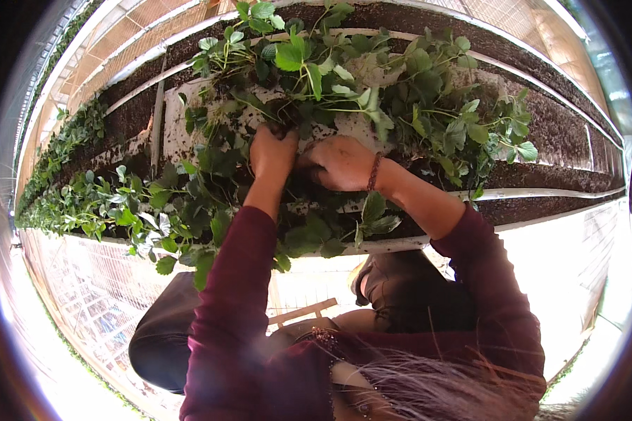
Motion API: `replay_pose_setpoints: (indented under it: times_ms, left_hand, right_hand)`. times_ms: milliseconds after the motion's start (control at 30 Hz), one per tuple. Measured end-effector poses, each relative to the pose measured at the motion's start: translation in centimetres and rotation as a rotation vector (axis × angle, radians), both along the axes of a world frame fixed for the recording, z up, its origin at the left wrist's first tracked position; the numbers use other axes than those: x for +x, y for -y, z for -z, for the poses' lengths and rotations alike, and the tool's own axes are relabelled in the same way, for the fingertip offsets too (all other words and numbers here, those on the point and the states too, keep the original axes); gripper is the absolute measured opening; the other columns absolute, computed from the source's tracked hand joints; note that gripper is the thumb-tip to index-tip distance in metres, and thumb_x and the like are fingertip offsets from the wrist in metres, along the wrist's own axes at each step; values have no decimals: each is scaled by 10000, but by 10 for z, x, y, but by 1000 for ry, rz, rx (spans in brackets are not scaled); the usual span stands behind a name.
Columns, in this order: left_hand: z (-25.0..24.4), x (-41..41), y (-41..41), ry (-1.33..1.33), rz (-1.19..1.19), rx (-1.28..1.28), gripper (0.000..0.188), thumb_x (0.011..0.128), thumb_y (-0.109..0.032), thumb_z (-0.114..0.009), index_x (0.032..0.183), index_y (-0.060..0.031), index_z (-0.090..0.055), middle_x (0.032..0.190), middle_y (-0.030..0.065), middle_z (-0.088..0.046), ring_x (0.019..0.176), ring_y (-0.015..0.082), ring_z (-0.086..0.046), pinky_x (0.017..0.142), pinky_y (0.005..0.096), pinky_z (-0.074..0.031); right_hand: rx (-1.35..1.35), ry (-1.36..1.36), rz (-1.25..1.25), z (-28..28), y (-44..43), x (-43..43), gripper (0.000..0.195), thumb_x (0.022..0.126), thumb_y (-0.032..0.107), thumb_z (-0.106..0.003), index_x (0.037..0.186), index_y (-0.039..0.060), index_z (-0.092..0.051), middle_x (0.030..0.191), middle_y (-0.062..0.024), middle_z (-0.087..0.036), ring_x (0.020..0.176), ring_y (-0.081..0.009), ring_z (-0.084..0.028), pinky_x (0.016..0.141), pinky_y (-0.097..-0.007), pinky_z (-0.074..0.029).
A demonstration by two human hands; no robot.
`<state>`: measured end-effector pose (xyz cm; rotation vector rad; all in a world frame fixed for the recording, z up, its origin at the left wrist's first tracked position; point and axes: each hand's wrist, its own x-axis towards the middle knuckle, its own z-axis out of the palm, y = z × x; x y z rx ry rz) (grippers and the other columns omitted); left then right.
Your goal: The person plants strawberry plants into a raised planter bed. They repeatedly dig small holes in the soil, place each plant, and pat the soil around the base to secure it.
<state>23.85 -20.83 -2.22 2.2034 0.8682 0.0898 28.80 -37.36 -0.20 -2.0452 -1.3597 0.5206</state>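
Note:
My left hand [272, 152] reaches into the strawberry plants [295, 58], its thumb and fingers closed around the dark base of one plant. Just to the right, my right hand [339, 163] is curled low with knuckles up; its fingertips point toward the left hand and are hidden, so I cannot see what they hold. Both hands are over a white board [347, 126] strewn with dark soil crumbs. Leafy stems spread beyond the hands and to the right. Under the wrists lies a shaded strip with more strawberry leaves [308, 234].
Dark growing medium [553, 181] fills long troughs running left to right. A white pipe [545, 194] runs along the near trough. More strawberry plants [95, 202] trail over the left edge. Wire mesh [92, 284] lies below, near my knees. A thin upright strip [158, 121] crosses the bed.

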Motion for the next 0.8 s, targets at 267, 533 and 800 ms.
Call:
replay_pose_setpoints:
  times_ms: [267, 533, 800]
  left_hand:
    - [21, 6, 9, 18, -104, -15, 534, 728, -378, -693, 1117, -45, -541, 1011, 195, -643, 938, 382, -615, 829, 436, -473]
    - [-34, -61, 7, 116, -199, -513, 238, 775, -171, -672, 932, -1, -619, 828, 58, -644, 716, 137, -592, 676, 274, -461]
    - [-63, -61, -7, 221, -205, -867, 98, 826, -132, -631, 896, -69, -604, 774, -2, -609, 632, 86, -543, 532, 217, -397]
  right_hand:
    - [-331, 247, 369, 40, 15, 43, 224, 781, 220, -582, 931, 63, -635, 885, -155, -646, 833, -380, -609, 755, -439, -502]
    - [-224, 83, 351, 22, 30, 22, 287, 808, 260, -584, 1017, 67, -626, 931, -151, -649, 916, -347, -601, 846, -422, -465]
    - [-206, -94, 230, 51, -15, 18, 444, 779, 288, -628, 1171, 82, -592, 1153, -183, -600, 1039, -355, -575, 935, -412, -432]
